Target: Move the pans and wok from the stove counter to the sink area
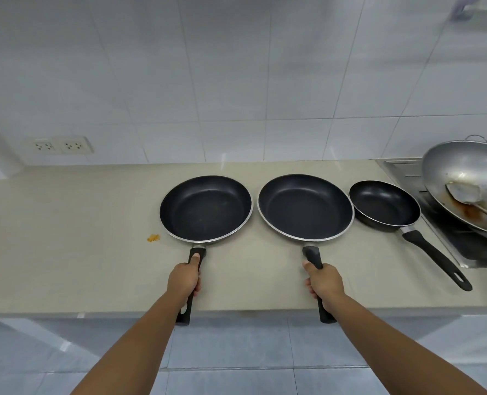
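Two pans — left pan (205, 208) gripped by left hand (183, 279), right pan (305, 207) by right hand (324, 282).

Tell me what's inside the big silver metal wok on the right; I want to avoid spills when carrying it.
Inside the big silver metal wok lies a metal spatula, its blade on the bottom, beside brown-orange residue. The wok's right part is cut off by the picture's edge, so anything there is unseen.

Two bare forearms enter from the lower frame edge — no sleeves, cuffs or gloves visible. Left hand (183, 279), lower centre-left: no rings, no watch or band at the wrist; short, unpainted thumbnail. Right hand (324, 283), lower centre-right — likewise bare, wrist unadorned, nail plain. Upper arms lie outside the frame.
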A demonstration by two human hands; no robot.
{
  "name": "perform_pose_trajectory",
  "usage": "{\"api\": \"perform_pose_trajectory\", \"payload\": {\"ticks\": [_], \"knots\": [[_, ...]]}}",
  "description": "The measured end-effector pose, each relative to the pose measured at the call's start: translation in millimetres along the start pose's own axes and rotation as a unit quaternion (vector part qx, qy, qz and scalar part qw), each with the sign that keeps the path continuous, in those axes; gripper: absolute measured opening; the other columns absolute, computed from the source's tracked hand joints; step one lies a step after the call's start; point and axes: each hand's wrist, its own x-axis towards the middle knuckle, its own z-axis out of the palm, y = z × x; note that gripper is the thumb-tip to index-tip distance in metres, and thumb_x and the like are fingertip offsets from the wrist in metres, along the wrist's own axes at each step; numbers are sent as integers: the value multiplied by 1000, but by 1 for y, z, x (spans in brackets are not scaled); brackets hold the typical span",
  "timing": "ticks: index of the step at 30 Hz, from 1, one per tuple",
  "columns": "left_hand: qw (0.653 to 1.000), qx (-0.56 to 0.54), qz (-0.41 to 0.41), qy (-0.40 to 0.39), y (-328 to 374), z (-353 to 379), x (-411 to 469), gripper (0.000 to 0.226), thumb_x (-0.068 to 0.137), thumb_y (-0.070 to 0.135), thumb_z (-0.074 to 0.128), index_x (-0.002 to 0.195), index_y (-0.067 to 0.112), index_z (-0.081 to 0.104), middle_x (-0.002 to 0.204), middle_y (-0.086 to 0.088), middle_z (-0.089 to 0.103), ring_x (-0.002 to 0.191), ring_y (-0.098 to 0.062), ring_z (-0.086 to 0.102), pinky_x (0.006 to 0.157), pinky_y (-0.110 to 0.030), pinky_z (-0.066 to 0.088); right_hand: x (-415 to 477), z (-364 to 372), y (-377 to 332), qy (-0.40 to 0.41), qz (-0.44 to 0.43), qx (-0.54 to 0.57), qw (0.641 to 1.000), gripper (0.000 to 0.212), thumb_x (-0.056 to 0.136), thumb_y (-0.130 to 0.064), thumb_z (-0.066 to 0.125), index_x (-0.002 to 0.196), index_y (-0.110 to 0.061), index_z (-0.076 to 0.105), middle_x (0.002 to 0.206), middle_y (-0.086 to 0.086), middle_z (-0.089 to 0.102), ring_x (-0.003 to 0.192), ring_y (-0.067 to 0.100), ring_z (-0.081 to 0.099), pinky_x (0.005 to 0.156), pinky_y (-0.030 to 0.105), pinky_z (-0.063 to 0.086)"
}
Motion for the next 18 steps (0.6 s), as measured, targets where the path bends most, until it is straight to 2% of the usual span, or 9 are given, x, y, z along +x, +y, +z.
{"api": "perform_pose_trajectory", "payload": {"ticks": [8, 13, 15, 16, 18], "knots": [[1000, 20, 11, 4, 1, -1, -8, 54, 101, 47, 38, 70, 6, 55, 51, -8, 56, 46, -24, 50, 57, -33, 46, 4, -1, 2, -8, 2, 2, 1000, 29, 95, -33, 58, 83, -7, 59, 60, 9, 60, 46, 20, 50, 48, 28, 43], [999, 36, 9, 17, 3, 5, -20, 53, 103, 44, 35, 73, 5, 57, 56, -9, 60, 49, -24, 53, 65, -36, 49, 5, -4, 2, -28, 2, -15, 999, 32, 95, -36, 55, 89, -5, 60, 61, 8, 60, 47, 20, 53, 50, 28, 44], [997, 69, 16, 38, 6, 6, -27, 49, 103, 43, 35, 87, 3, 59, 70, -12, 67, 59, -26, 60, 69, -36, 50, 3, -10, 1, -50, -14, -40, 998, 34, 96, -39, 52, 93, -6, 58, 67, 8, 61, 51, 21, 57, 57, 31, 49], [994, 90, 24, 56, 7, 8, -28, 45, 102, 42, 37, 99, 2, 58, 84, -15, 69, 71, -29, 63, 75, -38, 50, 5, -13, 1, -61, -29, -54, 996, 35, 96, -41, 51, 96, -6, 58, 75, 9, 63, 58, 23, 61, 65, 35, 51], [981, 153, 50, 108, 15, 14, -34, 42, 101, 39, 43, 119, 2, 52, 113, -19, 63, 101, -35, 60, 86, -42, 47, 11, -24, 0, -69, -58, -110, 990, 44, 97, -44, 49, 116, -5, 58, 105, 15, 67, 89, 28, 65, 85, 38, 49]]}}
